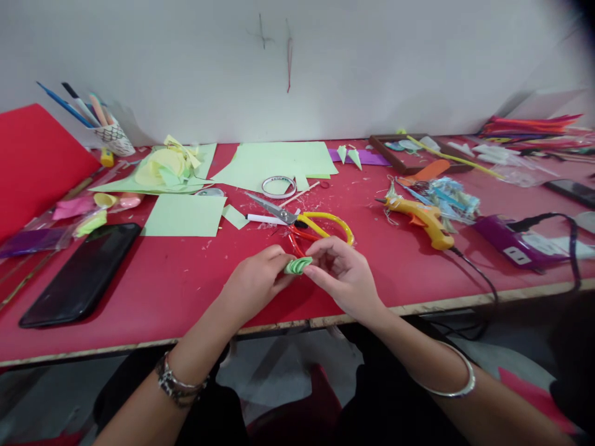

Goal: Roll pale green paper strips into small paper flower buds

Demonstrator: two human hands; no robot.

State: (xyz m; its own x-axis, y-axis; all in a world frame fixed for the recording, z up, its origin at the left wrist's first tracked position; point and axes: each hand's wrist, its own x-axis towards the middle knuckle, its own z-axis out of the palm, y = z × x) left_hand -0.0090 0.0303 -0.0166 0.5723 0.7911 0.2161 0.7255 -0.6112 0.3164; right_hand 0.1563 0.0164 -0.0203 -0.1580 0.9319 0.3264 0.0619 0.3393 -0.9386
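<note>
A small light-green piece of rolled or pleated paper (298, 266) is held between my two hands, above the front part of the red table. My left hand (258, 282) grips its left end with closed fingers. At its right end, the thumb and index finger of my right hand (346, 275) touch the layered edge; the other fingers are curled. Just beyond my hands lie scissors (332, 226) with yellow and red handles, blades pointing away to the left. A white pen (267, 218) rests under them, and a roll of tape (279, 186) lies further back.
Green paper sheets (183, 215) and yellow scraps (162, 166) lie to the left, near a black phone (81, 272) and a pen cup (114, 137). On the right are a yellow glue gun (418, 220), a purple power strip (515, 244) with a cord, and a brown tray (413, 162).
</note>
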